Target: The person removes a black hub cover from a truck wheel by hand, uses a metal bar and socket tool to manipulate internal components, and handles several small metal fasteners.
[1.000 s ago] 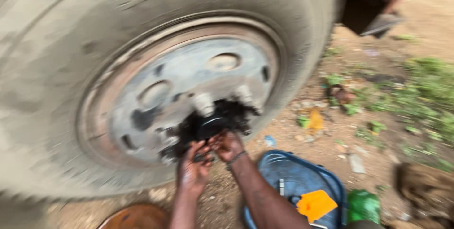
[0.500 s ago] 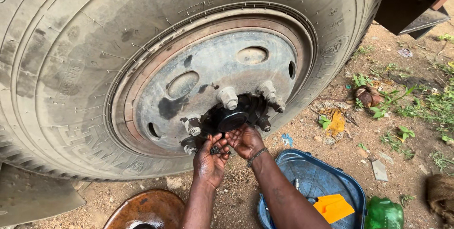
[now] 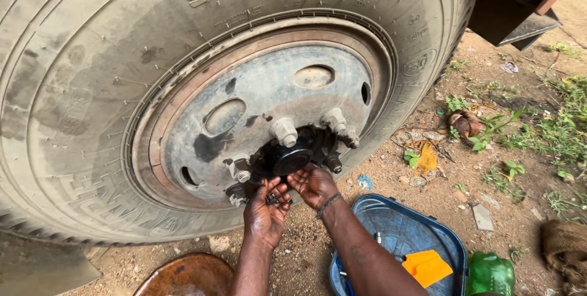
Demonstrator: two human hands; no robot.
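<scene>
1. Right now my left hand [image 3: 266, 213] is cupped palm-up just below the greasy middle of the wheel, fingers curled loosely around a small dark part [image 3: 272, 198] that lies in my palm; I cannot tell what kind of part it is.
2. My right hand [image 3: 313, 185] sits just beside the left, fingers half curled and open, fingertips touching the underside of the black hub cap [image 3: 290, 160]. It grips nothing that I can see.
3. Directly above my fingers the hub cap sticks out from the wheel, black with grease all round it.
4. Around the cap I count five wheel studs in view: one pale stud [image 3: 284, 131] up and left of my fingers, one pale stud [image 3: 335, 120] up and right, one dark stud [image 3: 333, 162] just right of my right hand, and two on the left, close above my left hand [image 3: 239, 169].
5. Further out, the metal rim [image 3: 257, 97] shows four oval holes, and past that the big tyre [image 3: 79, 88] fills everything above and to the left.
6. Below my wrists there is open dirt ground [image 3: 299, 241], so my hands have room to drop back.
7. To the lower right of my right forearm lies one blue plastic tub [image 3: 397, 229] with one orange piece [image 3: 427, 266] in it, and one green bottle [image 3: 489, 274] just beyond its edge.
8. To the lower left of my left arm sits one rusty brown pan [image 3: 183, 274], near my elbow.
</scene>
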